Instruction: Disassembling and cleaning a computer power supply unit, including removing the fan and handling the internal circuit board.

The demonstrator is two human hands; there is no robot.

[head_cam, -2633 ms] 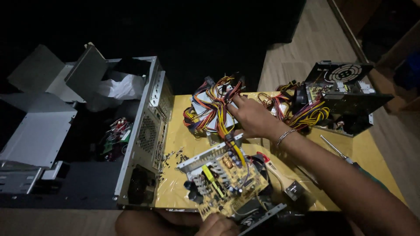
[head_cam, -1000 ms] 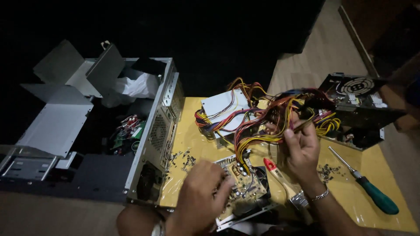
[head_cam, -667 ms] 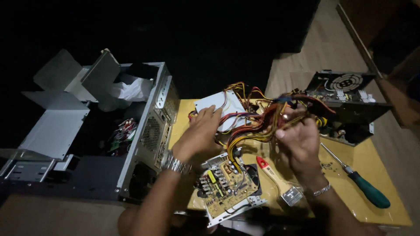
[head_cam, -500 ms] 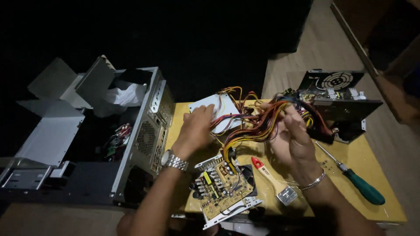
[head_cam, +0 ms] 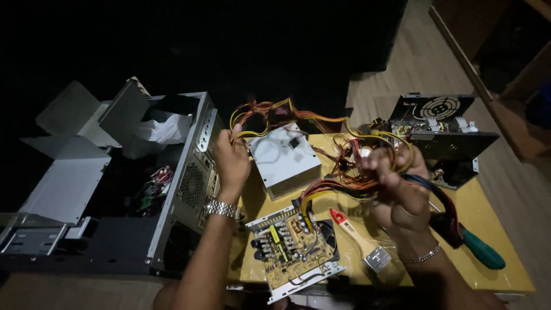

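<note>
1. Your left hand (head_cam: 231,158) is raised at the left edge of the grey metal cover (head_cam: 284,159), fingers closed on a few yellow wires (head_cam: 240,127) beside it.
2. Your right hand (head_cam: 402,192) is closed around a thick wire bundle (head_cam: 350,172) (red, orange, yellow and black strands) that runs down to the circuit board (head_cam: 293,252).
3. The circuit board lies on the yellow bench (head_cam: 493,212) near its front edge, just below the cover.
4. A red-handled brush (head_cam: 359,238) lies right of the board; a green-handled screwdriver (head_cam: 479,250) lies beyond your right wrist.
5. An open computer case (head_cam: 172,189) stands left of the bench, and a black power supply (head_cam: 442,129) sits at the far right.
</note>
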